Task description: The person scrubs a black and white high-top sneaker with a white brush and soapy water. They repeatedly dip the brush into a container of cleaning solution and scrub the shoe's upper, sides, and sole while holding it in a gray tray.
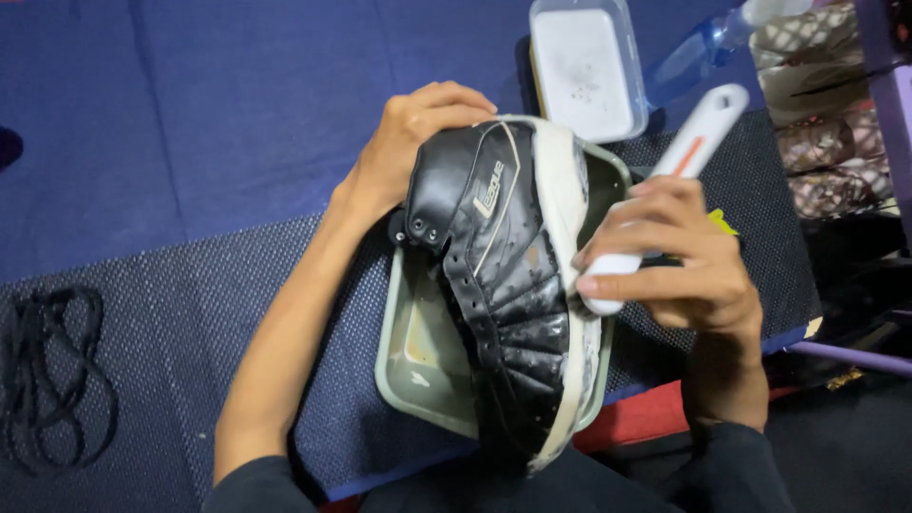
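Over the green tray (399,366) of murky water, the left hand (408,142) grips a black shoe (503,285) by its heel while the right hand (679,261) closes around a white brush (665,180) against its sole, a white-filled tub (584,66) beyond the tray.

Your left hand (404,142) clasps the heel of a black sneaker (503,275) with a white sole, tipped on its side, toe pointing toward you, its creased, perforated upper facing up. Your right hand (679,261) grips a white brush (665,190) whose head presses against the sole edge.
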